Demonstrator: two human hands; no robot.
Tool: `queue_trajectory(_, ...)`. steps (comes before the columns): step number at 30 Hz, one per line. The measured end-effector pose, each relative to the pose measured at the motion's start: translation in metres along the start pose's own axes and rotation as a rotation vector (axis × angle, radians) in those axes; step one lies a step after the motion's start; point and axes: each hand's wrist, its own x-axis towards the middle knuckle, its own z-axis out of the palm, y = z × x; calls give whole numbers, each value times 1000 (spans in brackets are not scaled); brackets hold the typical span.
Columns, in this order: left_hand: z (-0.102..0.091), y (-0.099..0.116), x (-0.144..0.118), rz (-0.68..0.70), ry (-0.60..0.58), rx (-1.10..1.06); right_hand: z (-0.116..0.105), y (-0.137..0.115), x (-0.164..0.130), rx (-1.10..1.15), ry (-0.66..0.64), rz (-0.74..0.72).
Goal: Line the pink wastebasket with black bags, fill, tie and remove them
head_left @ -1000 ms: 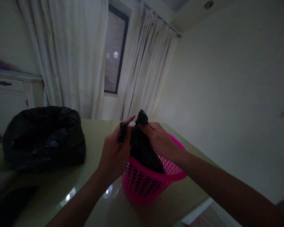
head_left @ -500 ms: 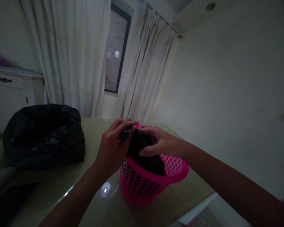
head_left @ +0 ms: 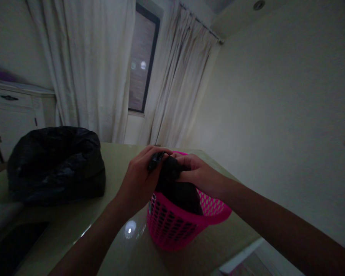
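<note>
A pink basket (head_left: 175,226) with holes in its wall stands upright on the table. Inside it, and bunched up over its far left rim, is a black plastic bag (head_left: 184,197). My left hand (head_left: 142,178) is closed on the bag's gathered top, with a bit of black plastic poking out between thumb and fingers. From the right, my right hand (head_left: 198,174) pinches the same bag just above the basket's opening. Some fingertips of both hands are hidden behind the plastic.
A large black plastic bag (head_left: 57,165) with its mouth open sits on the pale glossy table (head_left: 115,157) at left. A dark flat object (head_left: 17,245) lies at the near left. Behind stand a white cabinet (head_left: 17,111) and curtains (head_left: 94,69). The table's edge runs along the right.
My right thumb and fingers have closed in on the black bag, bunching its plastic. The left hand keeps its hold. The view has shifted slightly.
</note>
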Motion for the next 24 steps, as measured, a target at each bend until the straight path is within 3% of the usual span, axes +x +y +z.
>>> queue_trajectory(4, 2, 0, -1, 7, 48, 4, 2, 0, 1, -51, -24, -3)
queue_trajectory(9, 4, -1, -2, -115, 80, -57, 4, 3, -2, -478, 274, -221)
queue_trajectory(11, 5, 0, -1, -145, 109, -93, 6, 1, -6, -613, 313, -382)
queue_trajectory(15, 7, -2, 1, -176, 54, -231, 7, -6, -15, -882, 153, -678)
queue_trajectory(20, -5, -27, 7, -346, -2, -230, -3, -12, -32, -905, 128, -659)
queue_trajectory(24, -15, -72, 17, -439, 110, -82, -15, -12, -56, -866, -73, -560)
